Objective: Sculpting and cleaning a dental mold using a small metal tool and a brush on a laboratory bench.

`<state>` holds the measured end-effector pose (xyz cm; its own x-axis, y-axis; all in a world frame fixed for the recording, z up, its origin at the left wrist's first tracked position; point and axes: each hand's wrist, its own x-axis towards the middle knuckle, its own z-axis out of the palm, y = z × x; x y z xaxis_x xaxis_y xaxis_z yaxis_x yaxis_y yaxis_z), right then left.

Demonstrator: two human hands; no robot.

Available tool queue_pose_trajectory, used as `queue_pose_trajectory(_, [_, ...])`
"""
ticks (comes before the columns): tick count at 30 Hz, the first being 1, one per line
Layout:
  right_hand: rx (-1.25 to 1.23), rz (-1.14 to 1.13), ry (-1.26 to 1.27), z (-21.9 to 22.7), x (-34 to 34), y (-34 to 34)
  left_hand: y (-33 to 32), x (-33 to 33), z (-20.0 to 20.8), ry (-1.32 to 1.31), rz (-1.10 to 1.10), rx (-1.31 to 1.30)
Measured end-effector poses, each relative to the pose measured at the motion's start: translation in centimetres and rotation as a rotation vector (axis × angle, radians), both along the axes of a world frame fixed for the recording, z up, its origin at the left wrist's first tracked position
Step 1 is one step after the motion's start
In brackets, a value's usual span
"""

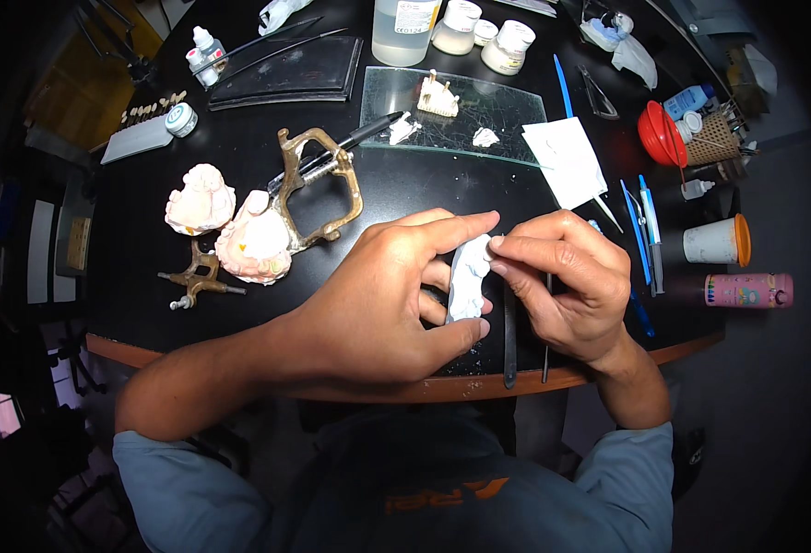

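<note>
My left hand (378,295) is curled around a pale bluish-white dental piece (466,281), lumpy along its right side like a dental cast or mould. It is held upright above the table's near edge, thumb at its lower end and index finger near the top. The thumb and index finger of my right hand (576,276) are pinched together at the piece's upper right. Something small and whitish shows at those fingertips; whether it is separate cannot be told. To the left lie two pinkish dental casts (200,198), (256,244), one joined to a brass-coloured articulator frame (355,194).
A glass slab (507,101) bears a tooth model (438,95) and white scraps. Bottles and powder jars (509,48) stand behind it. Folded paper (567,161), a red bowl (661,134), blue-handled tools (645,226), a cup (711,242) and a pink can (746,290) are right. A spatula (509,341) lies near the edge.
</note>
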<state>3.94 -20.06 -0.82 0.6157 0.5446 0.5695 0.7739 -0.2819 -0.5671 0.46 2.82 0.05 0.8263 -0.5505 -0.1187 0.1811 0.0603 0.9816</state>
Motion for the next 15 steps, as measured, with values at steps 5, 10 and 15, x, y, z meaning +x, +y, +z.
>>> queue_pose_trajectory(5, [-0.028,-0.009,0.055,0.4,0.0,-0.1,0.2,0.3,0.4,0.018,-0.046,0.028])
queue_pose_trajectory(10, [-0.037,0.025,0.076,0.2,0.1,-0.2,0.7,0.9,0.8,0.095,-0.130,0.084])
queue_pose_trajectory(15, [-0.049,0.059,0.114,0.6,0.1,-0.3,0.6,0.9,-0.7,0.213,-0.073,-0.160])
